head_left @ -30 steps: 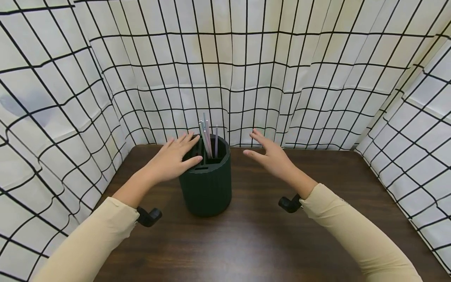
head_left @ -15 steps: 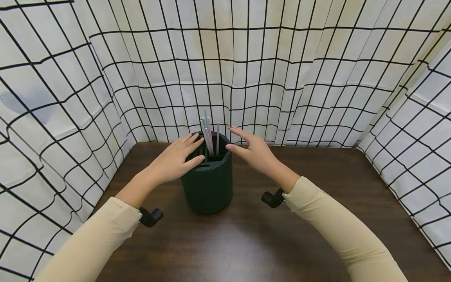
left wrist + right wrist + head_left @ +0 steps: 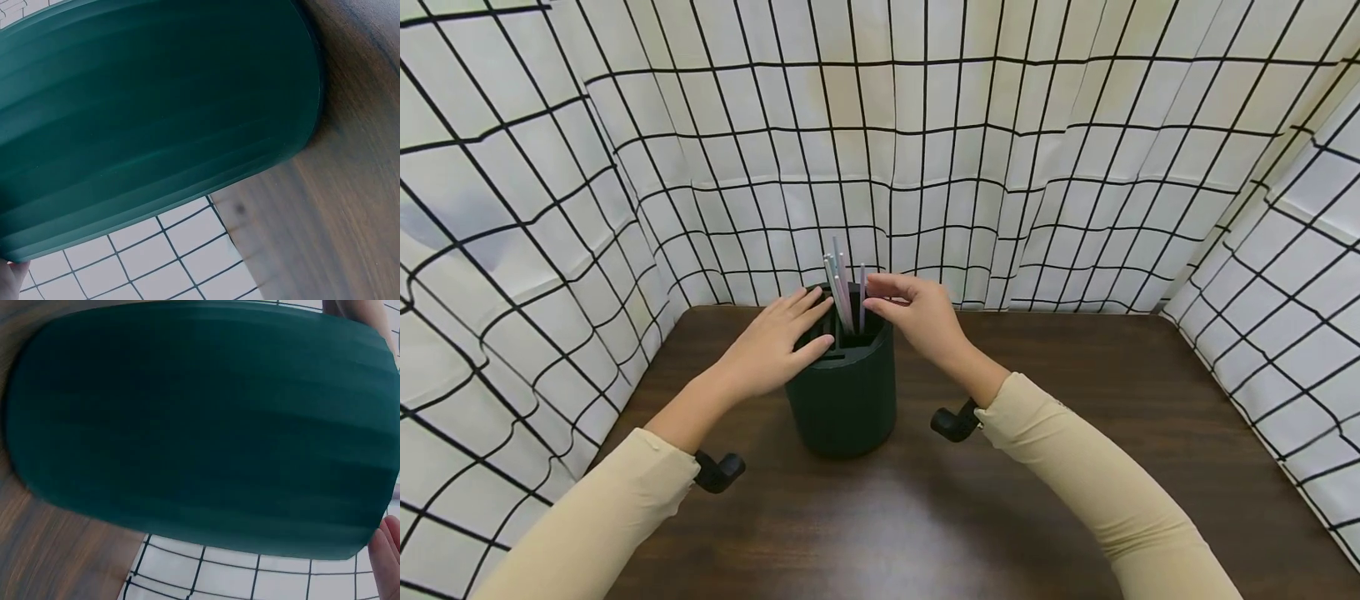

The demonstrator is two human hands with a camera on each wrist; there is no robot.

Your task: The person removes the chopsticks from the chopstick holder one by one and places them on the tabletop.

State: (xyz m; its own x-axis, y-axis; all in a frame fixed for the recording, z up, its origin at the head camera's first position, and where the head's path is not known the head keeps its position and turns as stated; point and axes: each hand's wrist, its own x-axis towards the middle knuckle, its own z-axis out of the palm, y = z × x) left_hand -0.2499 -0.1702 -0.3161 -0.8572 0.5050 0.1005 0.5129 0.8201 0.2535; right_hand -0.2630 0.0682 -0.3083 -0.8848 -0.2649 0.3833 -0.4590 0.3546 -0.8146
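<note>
A dark green ribbed desk organiser (image 3: 842,408) with divided compartments stands upright on the table. Several thin pastel sticks (image 3: 841,296) lean together in its open compartment, and a single pale purple stick (image 3: 862,287) stands to their right. My left hand (image 3: 775,337) rests over the organiser's left rim, fingers spread and thumb along the front edge. My right hand (image 3: 917,317) is over the right rim, with thumb and fingertips right at the purple stick and a small gap between them. The organiser's wall (image 3: 156,106) fills the left wrist view; fingertips (image 3: 387,550) show beside its rim in the right wrist view.
Dark brown wooden table (image 3: 880,533) lies under the organiser. White curtains with a black grid (image 3: 940,167) enclose the back and both sides, close behind the table's far edge. Black wrist mounts (image 3: 955,422) stick out below both cuffs.
My right hand has moved left from beside the organiser to the purple stick, its thumb and fingers drawing closer together. The left hand stays on the rim.
</note>
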